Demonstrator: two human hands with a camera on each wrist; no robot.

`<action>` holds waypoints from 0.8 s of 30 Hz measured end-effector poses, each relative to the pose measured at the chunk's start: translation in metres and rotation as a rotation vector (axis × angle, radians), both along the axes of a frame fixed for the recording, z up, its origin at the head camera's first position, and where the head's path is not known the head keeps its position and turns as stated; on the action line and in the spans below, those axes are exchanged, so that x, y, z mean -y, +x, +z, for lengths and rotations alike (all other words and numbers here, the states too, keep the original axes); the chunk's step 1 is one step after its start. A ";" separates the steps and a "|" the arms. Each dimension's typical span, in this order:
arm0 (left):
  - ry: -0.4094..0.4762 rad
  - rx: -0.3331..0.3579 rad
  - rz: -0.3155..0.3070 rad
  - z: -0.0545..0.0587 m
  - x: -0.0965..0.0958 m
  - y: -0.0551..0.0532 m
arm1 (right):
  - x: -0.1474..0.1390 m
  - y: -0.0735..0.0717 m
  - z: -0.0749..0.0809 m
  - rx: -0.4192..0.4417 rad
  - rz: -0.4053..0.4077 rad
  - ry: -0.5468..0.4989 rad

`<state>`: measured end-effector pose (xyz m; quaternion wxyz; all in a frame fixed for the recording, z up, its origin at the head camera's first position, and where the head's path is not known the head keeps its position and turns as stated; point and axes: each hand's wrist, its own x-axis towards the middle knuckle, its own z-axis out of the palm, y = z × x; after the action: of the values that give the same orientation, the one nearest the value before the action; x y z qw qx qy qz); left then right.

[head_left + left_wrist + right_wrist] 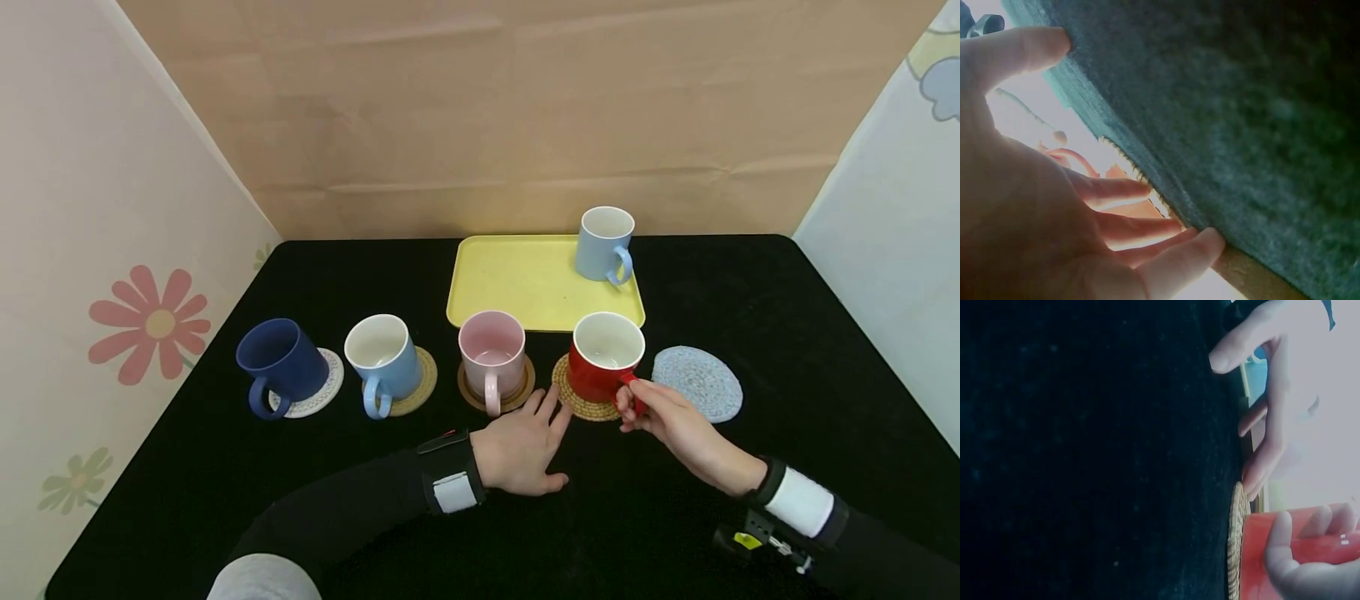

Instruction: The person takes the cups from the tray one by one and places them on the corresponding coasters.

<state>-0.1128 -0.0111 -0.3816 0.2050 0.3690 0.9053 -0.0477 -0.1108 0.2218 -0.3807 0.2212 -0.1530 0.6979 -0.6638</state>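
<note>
In the head view a red mug (596, 379) with a white inside sits over a round woven coaster (592, 410). My right hand (667, 421) pinches its handle between thumb and fingers. Spread out flat, my left hand (522, 450) reaches in from the left with fingertips right at the coaster's near left rim. The left wrist view shows those straight fingers beside the woven coaster's edge (1124, 156). Just beyond the left hand stands a pink mug (491, 354) on a brown coaster (471, 387), its handle toward me.
A light blue mug (384, 358) on a tan coaster (426, 379) and a dark blue mug (281, 358) partly over a white coaster (326, 392) stand left. A pale blue coaster (697, 383) lies right. Behind, a yellow tray (517, 283) bears another light blue mug (600, 246).
</note>
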 end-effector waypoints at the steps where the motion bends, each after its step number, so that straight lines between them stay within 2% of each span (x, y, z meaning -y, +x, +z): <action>1: 0.000 0.001 0.000 0.000 0.000 0.000 | -0.001 -0.001 0.000 0.002 0.019 -0.018; 5: 0.000 -0.003 -0.007 0.001 0.000 0.000 | -0.002 -0.001 -0.001 0.007 0.059 -0.077; 9: 0.002 -0.009 -0.014 0.001 0.000 0.000 | 0.002 0.002 -0.003 -0.030 0.070 -0.119; 17: -0.004 -0.018 -0.016 0.000 -0.001 0.000 | 0.011 0.010 -0.009 -0.114 0.041 -0.155; 24: -0.002 -0.014 -0.011 0.000 0.000 0.001 | 0.018 0.015 -0.010 -0.097 -0.008 -0.133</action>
<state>-0.1117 -0.0111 -0.3820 0.1989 0.3734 0.9046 -0.0522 -0.0959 0.2038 -0.3907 0.1738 -0.1968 0.6628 -0.7013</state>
